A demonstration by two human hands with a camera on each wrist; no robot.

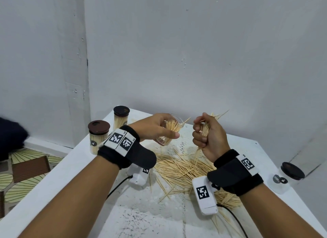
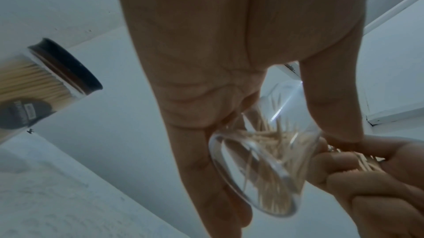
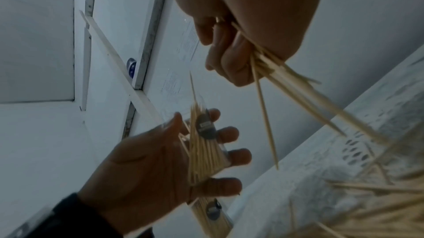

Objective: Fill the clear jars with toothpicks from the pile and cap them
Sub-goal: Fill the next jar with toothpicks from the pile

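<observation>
My left hand [image 1: 157,129] grips an uncapped clear jar [image 1: 168,131], tilted with its mouth toward the right and partly filled with toothpicks. The left wrist view shows the jar [image 2: 263,160] from its base, held between my fingers and thumb. To its right, my right hand [image 1: 205,133] holds a bundle of toothpicks [image 1: 205,129] in a fist, a short gap from the jar's mouth. The bundle [image 3: 286,77] sticks out below the fist in the right wrist view, where the jar [image 3: 204,145] sits in my left hand [image 3: 160,160]. The loose toothpick pile [image 1: 178,168] lies on the white table below both hands.
Two capped jars full of toothpicks [image 1: 98,136] [image 1: 121,117] stand at the table's far left corner. An empty capped jar [image 1: 284,177] stands near the right edge. The table [image 1: 141,216] meets a white wall behind. Patterned floor [image 1: 26,168] lies off the left edge.
</observation>
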